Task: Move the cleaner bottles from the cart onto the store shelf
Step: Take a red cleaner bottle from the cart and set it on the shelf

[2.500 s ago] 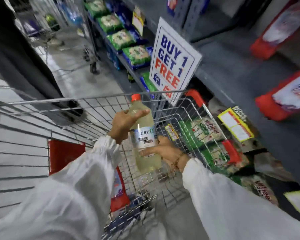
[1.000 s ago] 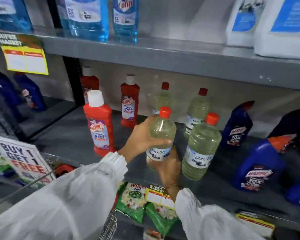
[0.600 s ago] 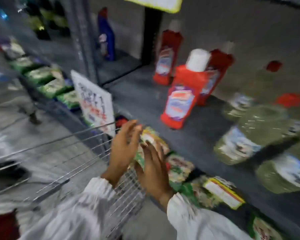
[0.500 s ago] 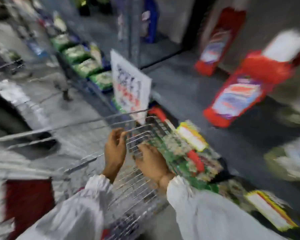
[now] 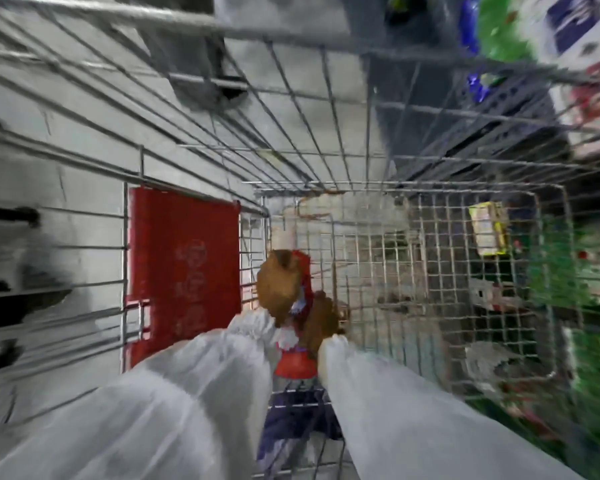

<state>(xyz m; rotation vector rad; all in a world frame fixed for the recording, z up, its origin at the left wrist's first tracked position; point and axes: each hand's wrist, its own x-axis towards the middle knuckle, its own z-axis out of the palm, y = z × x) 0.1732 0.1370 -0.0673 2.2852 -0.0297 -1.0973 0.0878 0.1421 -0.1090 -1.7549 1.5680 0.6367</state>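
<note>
I look down into the wire cart. A red cleaner bottle with a pale label stands deep inside it, near the close end. My left hand wraps over the bottle's upper part. My right hand presses on its right side. Both white sleeves reach down into the cart. Below the red bottle lies a dark blue item, too blurred to tell what it is. The store shelf with the other bottles is out of view.
A red plastic flap hangs on the cart's left wall. The cart's mesh floor is bare on the right. Green packets and a yellow price tag on a low shelf show through the right wall. The view is motion-blurred.
The clear bleach bottle was set on the shelf and let go. My view swung from the shelf down into the cart, and both hands went in and closed around the red bottle.
</note>
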